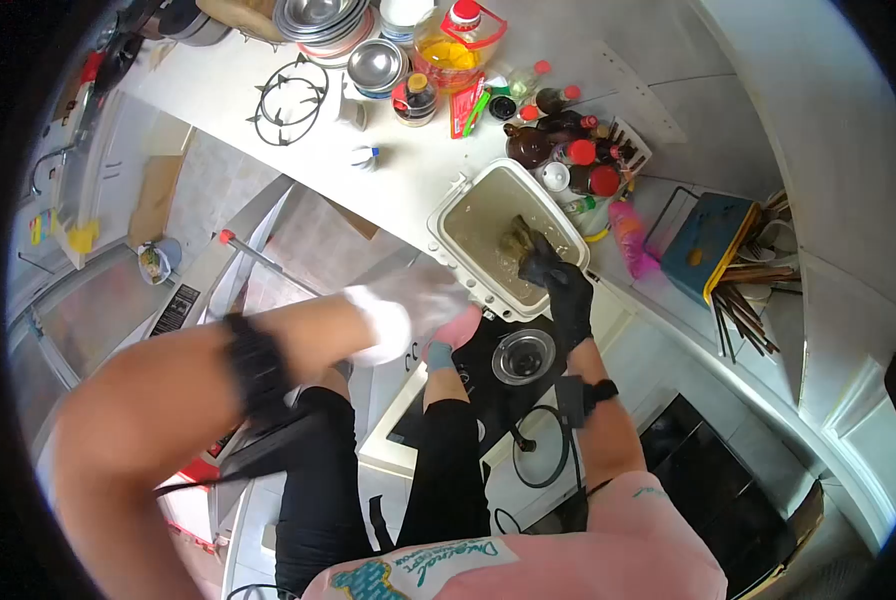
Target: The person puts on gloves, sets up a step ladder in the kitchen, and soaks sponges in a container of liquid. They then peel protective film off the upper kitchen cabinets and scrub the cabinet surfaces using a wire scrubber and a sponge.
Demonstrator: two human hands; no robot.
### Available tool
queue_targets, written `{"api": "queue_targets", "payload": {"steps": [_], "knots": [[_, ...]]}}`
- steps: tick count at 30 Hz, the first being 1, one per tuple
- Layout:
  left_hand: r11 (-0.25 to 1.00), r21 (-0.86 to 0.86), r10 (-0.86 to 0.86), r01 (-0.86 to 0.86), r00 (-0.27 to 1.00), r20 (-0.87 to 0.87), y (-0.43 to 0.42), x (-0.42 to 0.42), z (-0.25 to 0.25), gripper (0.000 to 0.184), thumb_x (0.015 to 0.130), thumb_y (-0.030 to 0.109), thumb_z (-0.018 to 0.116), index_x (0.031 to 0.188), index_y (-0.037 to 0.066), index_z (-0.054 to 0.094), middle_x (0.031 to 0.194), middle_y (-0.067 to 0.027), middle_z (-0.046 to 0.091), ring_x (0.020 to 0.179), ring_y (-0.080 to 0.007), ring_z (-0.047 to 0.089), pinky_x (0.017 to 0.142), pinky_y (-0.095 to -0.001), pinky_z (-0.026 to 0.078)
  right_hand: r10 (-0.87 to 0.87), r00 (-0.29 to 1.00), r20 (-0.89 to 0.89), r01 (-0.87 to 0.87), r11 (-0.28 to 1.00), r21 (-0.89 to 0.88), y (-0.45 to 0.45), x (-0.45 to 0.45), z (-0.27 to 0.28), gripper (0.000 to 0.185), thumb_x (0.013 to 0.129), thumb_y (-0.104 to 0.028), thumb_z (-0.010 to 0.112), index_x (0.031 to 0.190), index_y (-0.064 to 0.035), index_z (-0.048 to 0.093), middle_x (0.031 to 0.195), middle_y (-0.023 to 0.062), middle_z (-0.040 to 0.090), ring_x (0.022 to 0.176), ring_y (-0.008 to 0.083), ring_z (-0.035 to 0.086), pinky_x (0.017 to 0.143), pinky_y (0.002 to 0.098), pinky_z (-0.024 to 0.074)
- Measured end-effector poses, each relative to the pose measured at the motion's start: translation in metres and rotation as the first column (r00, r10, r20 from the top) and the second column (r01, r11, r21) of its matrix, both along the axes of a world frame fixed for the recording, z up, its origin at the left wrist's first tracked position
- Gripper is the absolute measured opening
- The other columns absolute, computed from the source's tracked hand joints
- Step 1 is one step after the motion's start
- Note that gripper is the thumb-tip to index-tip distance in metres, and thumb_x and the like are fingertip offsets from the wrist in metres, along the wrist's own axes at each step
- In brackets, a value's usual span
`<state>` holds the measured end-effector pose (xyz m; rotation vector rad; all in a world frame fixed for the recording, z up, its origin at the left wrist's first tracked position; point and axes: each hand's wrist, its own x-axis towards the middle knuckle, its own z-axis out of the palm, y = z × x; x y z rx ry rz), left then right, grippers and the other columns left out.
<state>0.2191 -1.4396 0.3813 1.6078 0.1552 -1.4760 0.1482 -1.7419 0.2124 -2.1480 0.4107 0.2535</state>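
A white rectangular tub with latch-like fittings stands on the counter edge, greyish inside and spattered with light specks. My right hand, in a black glove, reaches over the tub's right-hand rim. Its fingers are closed on a brownish-green crumpled clump inside the tub; I cannot tell whether this is a rag. My left hand, in a white glove, is smeared by motion close to the tub's near left corner. Its fingers cannot be made out.
Directly below the tub is a black hob with a metal burner. Bottles, an oil jug and stacked metal bowls crowd the counter's back. To the right stands a utensil holder with chopsticks. My feet and legs are beneath.
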Motion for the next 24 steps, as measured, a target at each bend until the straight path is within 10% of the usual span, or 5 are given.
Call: {"api": "queue_targets", "payload": {"steps": [4,10,15,21,24], "knots": [[1.0,-0.006,-0.014,0.016,0.962,0.272,-0.114,-0.035,-0.21,0.061,0.089,0.045,0.041,0.134,0.005,0.031,0.137,-0.0142,0.036,0.122,-0.027,0.039,0.094,-0.034,0.039,0.041,0.999,0.032,-0.042,0.997,0.061,-0.004,0.013,0.022,0.017,0.079,-0.003,0.06,0.095,0.0021,0.061,0.09,0.0064,0.063,0.084,0.013,0.057,0.079,0.0279,0.0453],[0.733,0.203,0.675,-0.649,0.66,-0.329,-0.135,-0.017,-0.194,0.095,0.079,0.054,0.056,0.142,0.013,-0.003,0.145,-0.0149,0.015,0.13,-0.0326,0.025,0.097,-0.0514,0.034,-0.012,0.997,-0.079,0.03,0.974,0.226,0.006,-0.014,0.057,0.024,0.076,0.001,0.06,0.1,0.0014,0.06,0.099,0.008,0.062,0.092,0.0172,0.058,0.083,0.0288,0.0445],[0.791,0.109,0.606,-0.603,0.745,-0.278,-0.156,-0.019,-0.252,0.104,0.068,0.032,0.072,0.141,0.011,0.002,0.109,-0.017,0.055,0.086,-0.0294,0.058,0.065,-0.0379,0.049,0.199,0.98,-0.027,-0.189,0.961,0.2,0.023,0.002,0.076,0.036,0.074,0.003,0.059,0.109,0.002,0.054,0.109,0.0104,0.058,0.1,0.018,0.055,0.089,0.0306,0.0423],[0.803,-0.088,0.586,-0.589,0.808,-0.055,-0.169,-0.049,-0.306,0.031,0.077,0.009,0.056,0.106,-0.002,0.057,0.084,-0.0148,0.06,0.066,-0.0227,0.058,0.06,-0.0355,0.049,-0.061,0.998,-0.001,0.058,0.932,0.359,-0.002,0.007,0.011,0.038,0.08,-0.005,0.058,0.116,0.001,0.049,0.11,0.0106,0.057,0.102,0.0174,0.053,0.09,0.03,0.0414],[0.438,0.141,0.819,-0.888,0.329,-0.471,-0.173,-0.055,-0.308,0.02,0.078,0.007,0.052,0.091,-0.008,0.053,0.084,-0.0162,0.058,0.073,-0.0282,0.059,0.068,-0.0409,0.05,-0.096,0.992,-0.085,0.127,0.82,0.558,0.002,0.005,-0.048,0.037,0.086,-0.016,0.052,0.12,-0.0021,0.047,0.112,0.0088,0.055,0.101,0.0174,0.052,0.089,0.0307,0.0412]]}}
